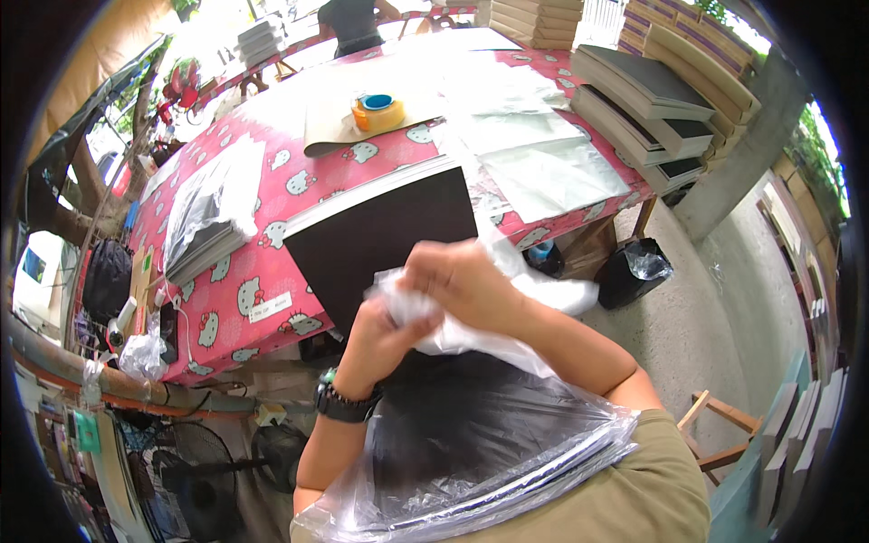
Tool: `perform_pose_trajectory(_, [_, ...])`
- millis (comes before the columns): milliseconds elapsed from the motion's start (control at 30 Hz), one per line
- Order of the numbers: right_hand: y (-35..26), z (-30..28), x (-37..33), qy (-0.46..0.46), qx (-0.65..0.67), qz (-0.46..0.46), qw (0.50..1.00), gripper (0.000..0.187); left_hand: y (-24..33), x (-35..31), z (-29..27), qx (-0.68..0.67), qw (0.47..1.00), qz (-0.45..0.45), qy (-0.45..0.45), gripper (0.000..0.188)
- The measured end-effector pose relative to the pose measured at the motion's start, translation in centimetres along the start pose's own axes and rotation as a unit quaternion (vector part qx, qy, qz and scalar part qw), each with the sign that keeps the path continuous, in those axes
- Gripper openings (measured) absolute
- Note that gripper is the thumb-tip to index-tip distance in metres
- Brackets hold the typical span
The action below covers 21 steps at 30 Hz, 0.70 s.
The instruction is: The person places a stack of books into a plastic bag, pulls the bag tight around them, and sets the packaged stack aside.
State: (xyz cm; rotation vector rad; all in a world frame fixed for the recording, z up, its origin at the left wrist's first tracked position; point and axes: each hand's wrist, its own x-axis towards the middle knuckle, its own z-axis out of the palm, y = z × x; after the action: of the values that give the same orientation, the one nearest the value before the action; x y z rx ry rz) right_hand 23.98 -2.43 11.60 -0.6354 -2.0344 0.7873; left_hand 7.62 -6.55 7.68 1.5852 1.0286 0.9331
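Observation:
A dark, flat, book-like block in a clear plastic bag [471,434] leans against my torso, its layered edge toward me. At the bag's far end, my left hand [378,339] is closed on the bunched plastic. My right hand [462,285] is just above and to the right, fingers curled in at the same plastic and partly blurred by motion. Beyond my hands, a thick black-covered book [385,226] lies on the table with its pale page edge facing away. Loose clear plastic spreads to the right of my right forearm.
The table has a pink patterned cloth [213,312]. It bears plastic-wrapped books [213,213] at left, tape rolls [378,111] on brown paper, and plastic bags [552,167] at right. Stacked black books [643,104] stand far right; a black bin [635,271] is below the table edge.

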Motion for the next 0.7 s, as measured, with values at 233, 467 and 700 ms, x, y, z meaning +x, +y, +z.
perform_pose_trajectory(233, [2.2,0.2,-1.0,0.049,0.2,0.168,0.964,0.018,0.1,0.3,1.9,-0.312,0.92,0.066,0.228,0.023])
perform_pose_trajectory(467, [1.7,1.7,-1.7,0.119,0.138,0.173,0.968,0.017,-1.2,0.3,2.6,-0.497,0.86,-0.029,0.11,0.028])
perform_pose_trajectory(700, [2.2,1.8,-2.1,0.061,0.134,0.207,0.967,0.013,-1.1,0.3,2.9,-0.508,0.848,-0.016,0.153,0.026])
